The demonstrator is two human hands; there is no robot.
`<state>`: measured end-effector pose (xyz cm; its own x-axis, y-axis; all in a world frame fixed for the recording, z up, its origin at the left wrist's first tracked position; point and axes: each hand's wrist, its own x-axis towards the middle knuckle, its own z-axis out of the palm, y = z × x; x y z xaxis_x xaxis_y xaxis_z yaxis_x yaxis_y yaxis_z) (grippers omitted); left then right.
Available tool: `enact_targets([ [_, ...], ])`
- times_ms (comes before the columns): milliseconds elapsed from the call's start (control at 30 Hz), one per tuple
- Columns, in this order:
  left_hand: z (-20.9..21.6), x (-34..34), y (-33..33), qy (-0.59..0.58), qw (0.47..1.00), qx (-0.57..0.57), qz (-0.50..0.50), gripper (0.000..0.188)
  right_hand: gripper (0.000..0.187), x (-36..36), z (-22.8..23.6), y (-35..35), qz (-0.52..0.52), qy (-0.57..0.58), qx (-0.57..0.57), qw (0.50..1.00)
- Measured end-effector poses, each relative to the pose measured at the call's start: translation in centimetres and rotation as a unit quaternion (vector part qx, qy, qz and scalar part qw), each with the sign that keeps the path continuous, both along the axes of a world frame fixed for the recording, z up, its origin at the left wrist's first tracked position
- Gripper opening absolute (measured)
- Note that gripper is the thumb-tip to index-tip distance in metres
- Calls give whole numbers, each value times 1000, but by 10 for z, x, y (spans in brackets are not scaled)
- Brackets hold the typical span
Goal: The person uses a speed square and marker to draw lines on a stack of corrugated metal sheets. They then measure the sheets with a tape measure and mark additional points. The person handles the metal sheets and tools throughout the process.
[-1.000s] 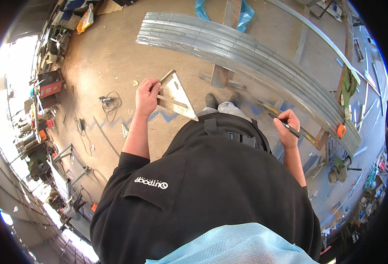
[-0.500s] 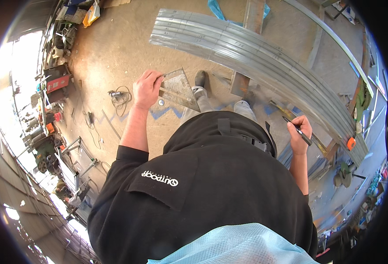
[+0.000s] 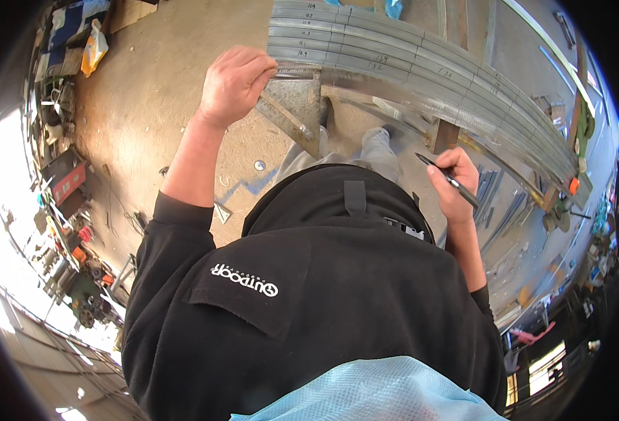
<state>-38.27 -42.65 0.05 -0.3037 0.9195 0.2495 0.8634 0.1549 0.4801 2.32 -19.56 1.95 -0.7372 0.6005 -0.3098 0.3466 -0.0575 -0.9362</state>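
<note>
My left hand [image 3: 236, 88] pinches the corner of a flat triangular set square [image 3: 295, 98] at the left end of a row of grey metal profiles [image 3: 393, 52]. The square's upper edge lies along the near side of that row. Pen lines and handwritten marks cross the profiles. Between the fingers of my right hand [image 3: 454, 207] is a black marker pen [image 3: 466, 195], its tip pointing up and left toward the profiles. The pen tip is apart from the metal.
A rusty steel beam [image 3: 446, 137] runs under the profiles. An orange object [image 3: 574, 186] sits near their far right end. On the floor lie a small white triangular piece [image 3: 221, 213] and a round disc [image 3: 259, 165]. Tools and machines line the left wall, including a red box [image 3: 69, 184].
My left hand has moved up with the set square, bringing it against the end of the profiles. My right hand has shifted left with the pen. The view has moved closer to the profiles.
</note>
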Motion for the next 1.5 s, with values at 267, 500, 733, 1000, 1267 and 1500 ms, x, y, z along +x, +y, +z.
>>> enact_targets([
  [267,-20,-21,23,-46,998,-6,-51,7,19,-77,2,-31,12,49,4,999],
  [500,-27,-30,33,-58,995,-26,-79,7,19,-118,-17,-43,-24,55,-33,998],
  [733,-24,-29,35,-67,992,-33,-100,8,18,-152,-31,-47,-42,74,-56,995],
  [1000,-21,-26,33,-68,992,-44,-99,9,17,-171,-32,-51,-46,66,-39,996],
  [1267,-22,-23,35,-55,994,-33,-93,9,18,-175,-34,-50,-50,57,-31,997],
  [1500,-22,-23,35,-60,994,-32,-90,9,17,-176,-37,-53,-39,64,-15,997],
])
